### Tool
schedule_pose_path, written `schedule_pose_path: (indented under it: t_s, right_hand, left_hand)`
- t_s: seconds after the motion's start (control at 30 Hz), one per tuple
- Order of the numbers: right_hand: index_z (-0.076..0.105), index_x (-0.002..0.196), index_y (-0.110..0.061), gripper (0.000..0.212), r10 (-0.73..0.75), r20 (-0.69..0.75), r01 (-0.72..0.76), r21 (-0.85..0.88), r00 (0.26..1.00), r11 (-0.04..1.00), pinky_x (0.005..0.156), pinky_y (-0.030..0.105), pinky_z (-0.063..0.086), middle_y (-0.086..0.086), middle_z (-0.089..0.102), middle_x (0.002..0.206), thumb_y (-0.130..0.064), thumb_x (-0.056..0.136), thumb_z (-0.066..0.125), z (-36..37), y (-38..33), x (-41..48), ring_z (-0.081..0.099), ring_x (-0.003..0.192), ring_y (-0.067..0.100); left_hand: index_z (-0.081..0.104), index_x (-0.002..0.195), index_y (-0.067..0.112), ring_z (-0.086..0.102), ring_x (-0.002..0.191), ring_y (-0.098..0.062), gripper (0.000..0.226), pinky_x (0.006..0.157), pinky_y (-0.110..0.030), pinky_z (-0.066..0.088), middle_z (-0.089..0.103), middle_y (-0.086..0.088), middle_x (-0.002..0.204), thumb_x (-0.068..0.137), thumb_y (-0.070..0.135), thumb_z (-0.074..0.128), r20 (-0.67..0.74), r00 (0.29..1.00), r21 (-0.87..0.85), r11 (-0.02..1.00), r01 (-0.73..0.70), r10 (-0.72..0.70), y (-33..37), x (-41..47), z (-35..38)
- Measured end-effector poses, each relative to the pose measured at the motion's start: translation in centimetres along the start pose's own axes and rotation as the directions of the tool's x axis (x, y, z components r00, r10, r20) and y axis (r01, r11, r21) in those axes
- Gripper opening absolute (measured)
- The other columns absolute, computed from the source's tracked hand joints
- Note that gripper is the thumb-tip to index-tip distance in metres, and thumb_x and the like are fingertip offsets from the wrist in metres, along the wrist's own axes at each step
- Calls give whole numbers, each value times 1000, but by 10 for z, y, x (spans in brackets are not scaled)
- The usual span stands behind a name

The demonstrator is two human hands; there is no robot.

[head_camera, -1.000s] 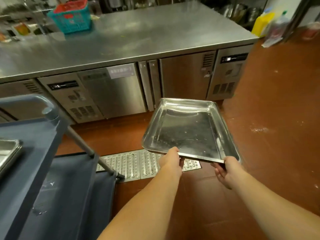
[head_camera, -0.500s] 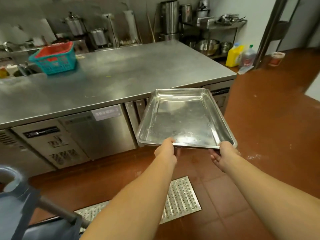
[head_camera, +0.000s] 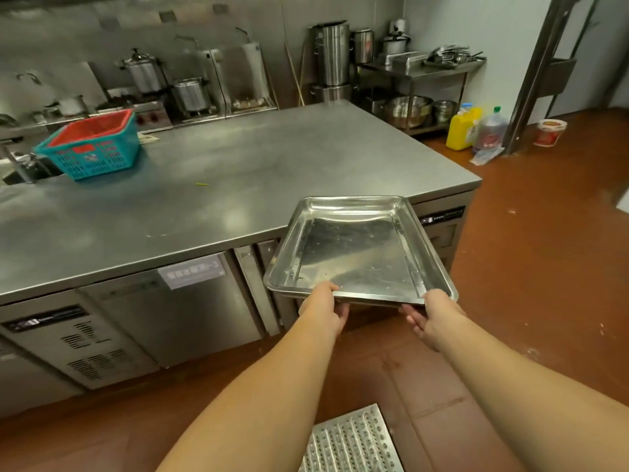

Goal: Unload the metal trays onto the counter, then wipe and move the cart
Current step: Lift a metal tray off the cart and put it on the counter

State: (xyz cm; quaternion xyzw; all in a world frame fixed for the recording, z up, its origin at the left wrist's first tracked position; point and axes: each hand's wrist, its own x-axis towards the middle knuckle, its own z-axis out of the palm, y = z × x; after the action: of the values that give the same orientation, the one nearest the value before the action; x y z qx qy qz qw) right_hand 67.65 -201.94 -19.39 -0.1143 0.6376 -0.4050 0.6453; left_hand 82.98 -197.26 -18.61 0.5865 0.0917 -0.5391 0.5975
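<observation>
At counter (head_camera: 238, 185) edge | left hand (head_camera: 323, 306), right hand (head_camera: 430, 316) grip tray (head_camera: 357, 250) | fingers hidden beneath

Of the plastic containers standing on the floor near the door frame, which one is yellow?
The yellow jug, leftmost of the three, next to the shelf rack. The bottle beside it is clear with a green cap, and the tub further right is white and red.
</observation>
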Motion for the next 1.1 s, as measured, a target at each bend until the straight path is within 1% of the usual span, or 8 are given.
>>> schedule_pose_path:
  t_s: [0.23, 0.37, 0.57, 0.67, 0.77, 0.83, 0.97, 1.1]
  right_hand:
    - [39, 135, -7, 40, 57, 29, -57, -9, 998, 998, 73, 32, 54, 13, 54, 132, -6, 95, 42, 47, -64, 76, 68, 75, 27]
    - [40, 132, -5, 39, 68, 30, -67, -28, 997, 997, 74, 32, 54, 14, 54, 132, -4, 93, 41, 62, -97, 110, 70, 80, 28]
    - [46, 128, -8, 33, 84, 73, -77, -97, 994, 992, 74, 30, 53, 9, 59, 129, -9, 96, 42, 80, -139, 153, 70, 94, 25]
    - [48, 127, -11, 31, 71, 115, -51, -169, 991, 984, 71, 29, 52, 7, 63, 122, -20, 97, 48, 92, -157, 171, 69, 92, 22]
    - [48, 117, -12, 29, 10, 116, 20, -246, 993, 969, 63, 29, 53, 4, 67, 93, -31, 96, 49, 111, -169, 191, 69, 76, 17]
    - [45, 109, -13, 24, -34, 89, 58, -282, 995, 958, 66, 30, 53, 1, 60, 81, -34, 97, 47, 128, -173, 207, 68, 72, 16]
    - [47, 108, -14, 26, -80, 41, 89, -332, 996, 939, 59, 29, 50, 1, 60, 83, -37, 96, 46, 165, -181, 245, 69, 70, 17]
    - [50, 104, -12, 27, -63, 36, 73, -406, 997, 911, 60, 27, 46, 8, 69, 81, -37, 96, 44, 200, -194, 276, 67, 69, 17]
  left_hand:
    - [54, 95, 8, 64, 82, -25, 14, 58, -28, 51, 64, -12, 94, 82, 4, 58, -34, 999, -28, 999, -27, 26, 27, 68, 80]
    - [53, 97, 9, 62, 69, -22, 14, 64, -29, 53, 63, -11, 88, 84, 5, 59, -52, 998, -54, 998, -23, 20, 32, 96, 120]
    - [54, 112, 10, 64, 76, -23, 28, 67, -31, 55, 64, -14, 105, 85, 5, 60, -39, 999, -87, 996, -24, 21, 40, 136, 166]
    - [54, 115, 10, 66, 81, -23, 30, 79, -35, 55, 65, -13, 106, 86, 8, 60, -27, 999, -60, 997, -46, 44, 53, 157, 187]
    - [53, 111, 13, 67, 86, -22, 26, 92, -39, 51, 64, -9, 104, 87, 14, 62, -36, 997, 22, 998, -64, 65, 70, 182, 204]
    - [53, 101, 15, 67, 84, -20, 18, 85, -37, 51, 62, -4, 96, 87, 19, 63, -42, 997, 110, 992, -66, 71, 83, 201, 214]
    - [61, 93, 14, 62, 62, -13, 20, 54, -25, 40, 68, -2, 76, 81, 28, 66, -47, 986, 355, 926, -132, 159, 116, 248, 230]
    - [57, 87, 17, 61, 61, -10, 12, 54, -24, 41, 66, -1, 69, 89, 29, 59, -6, 994, 377, 921, -99, 109, 147, 283, 250]
